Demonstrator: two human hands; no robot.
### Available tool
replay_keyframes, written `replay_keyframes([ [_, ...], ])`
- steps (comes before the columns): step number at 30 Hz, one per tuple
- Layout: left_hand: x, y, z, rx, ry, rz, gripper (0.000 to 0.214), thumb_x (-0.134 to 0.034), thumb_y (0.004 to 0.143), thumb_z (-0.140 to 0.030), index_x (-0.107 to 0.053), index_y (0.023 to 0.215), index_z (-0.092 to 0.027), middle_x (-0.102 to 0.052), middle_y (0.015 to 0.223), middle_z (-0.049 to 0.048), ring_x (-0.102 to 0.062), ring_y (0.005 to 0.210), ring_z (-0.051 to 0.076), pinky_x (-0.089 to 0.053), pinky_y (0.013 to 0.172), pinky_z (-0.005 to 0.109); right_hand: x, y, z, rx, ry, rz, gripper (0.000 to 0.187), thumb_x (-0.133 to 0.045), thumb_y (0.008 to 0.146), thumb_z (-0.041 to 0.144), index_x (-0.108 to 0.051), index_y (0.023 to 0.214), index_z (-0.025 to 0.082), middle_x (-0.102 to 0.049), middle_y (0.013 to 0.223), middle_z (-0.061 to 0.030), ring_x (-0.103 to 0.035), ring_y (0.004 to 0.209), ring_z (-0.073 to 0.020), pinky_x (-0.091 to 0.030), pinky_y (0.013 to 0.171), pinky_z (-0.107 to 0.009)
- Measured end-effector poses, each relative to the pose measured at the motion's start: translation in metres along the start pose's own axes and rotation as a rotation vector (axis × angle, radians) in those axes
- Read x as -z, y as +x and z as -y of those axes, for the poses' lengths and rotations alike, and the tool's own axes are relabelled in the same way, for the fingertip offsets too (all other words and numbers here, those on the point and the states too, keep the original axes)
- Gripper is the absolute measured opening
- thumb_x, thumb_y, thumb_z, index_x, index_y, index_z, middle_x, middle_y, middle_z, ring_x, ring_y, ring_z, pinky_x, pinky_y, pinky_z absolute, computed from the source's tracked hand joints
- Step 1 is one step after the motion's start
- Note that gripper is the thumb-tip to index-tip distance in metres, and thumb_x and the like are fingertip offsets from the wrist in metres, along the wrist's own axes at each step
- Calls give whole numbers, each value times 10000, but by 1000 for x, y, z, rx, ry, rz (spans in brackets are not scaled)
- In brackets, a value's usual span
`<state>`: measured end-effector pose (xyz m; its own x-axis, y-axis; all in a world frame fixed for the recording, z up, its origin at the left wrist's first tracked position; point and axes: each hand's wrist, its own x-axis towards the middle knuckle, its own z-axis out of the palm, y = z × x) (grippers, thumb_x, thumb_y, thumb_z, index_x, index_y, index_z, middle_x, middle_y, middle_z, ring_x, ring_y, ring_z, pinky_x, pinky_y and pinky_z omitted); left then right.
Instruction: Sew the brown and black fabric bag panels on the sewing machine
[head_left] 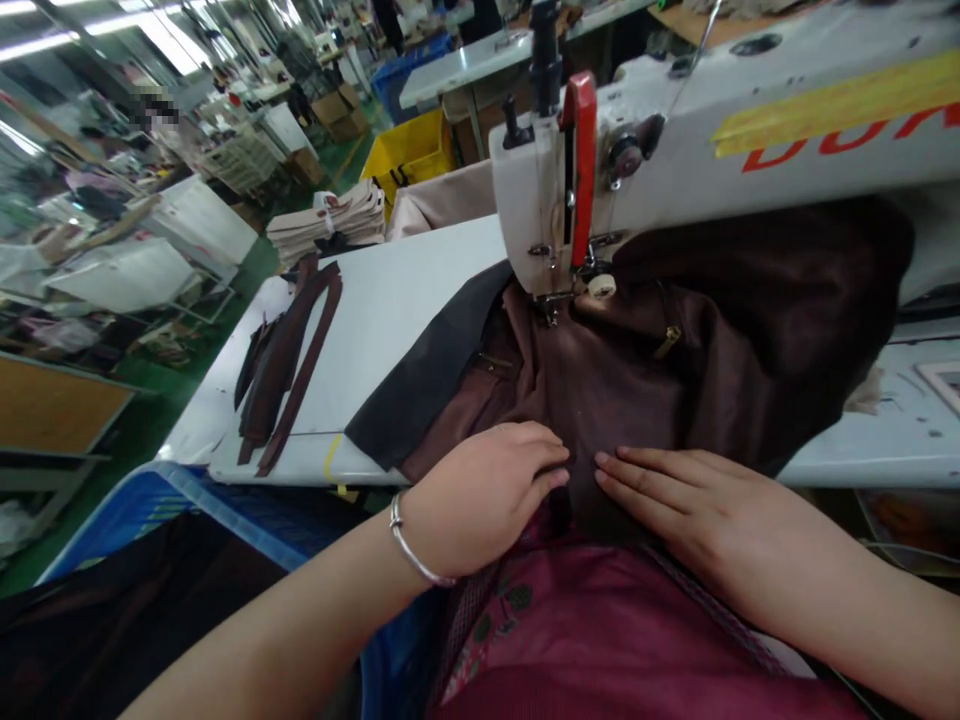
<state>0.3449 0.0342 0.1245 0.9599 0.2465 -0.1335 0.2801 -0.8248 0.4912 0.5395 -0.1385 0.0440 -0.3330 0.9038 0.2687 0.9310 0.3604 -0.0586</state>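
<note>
A dark brown fabric piece (611, 390) lies in folds under the needle and presser foot of a white sewing machine (517, 190). It has a brass zipper pull (667, 342) and a second zipper at the left, beside a black panel (442, 355). My left hand (487, 495), with a silver bracelet, has its fingers curled and pinched at the fabric's near edge. Fingers stretched out, my right hand (697, 500) rests flat on the same fabric, a short gap from the left.
Dark brown strips (289, 370) lie on the white table (390, 300) at the left. Below stands a blue basket (165, 485) holding dark cloth. Beyond are stacked beige pieces (330, 222) and a yellow crate (412, 150). A red lever (581, 170) is on the machine head.
</note>
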Motion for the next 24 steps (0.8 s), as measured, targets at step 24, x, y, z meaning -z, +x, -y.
replay_keyframes([
  [24, -3, 26, 4, -56, 147, 246, 245, -450, 1025, -243, -654, 1067, -114, -650, 1053, 78, -609, 997, 201, -470, 926, 324, 14, 14, -1, -45, 89, 49, 360, -485, 937, 202, -638, 1264, 205, -648, 1319, 4, -581, 1125, -216, -478, 893, -429],
])
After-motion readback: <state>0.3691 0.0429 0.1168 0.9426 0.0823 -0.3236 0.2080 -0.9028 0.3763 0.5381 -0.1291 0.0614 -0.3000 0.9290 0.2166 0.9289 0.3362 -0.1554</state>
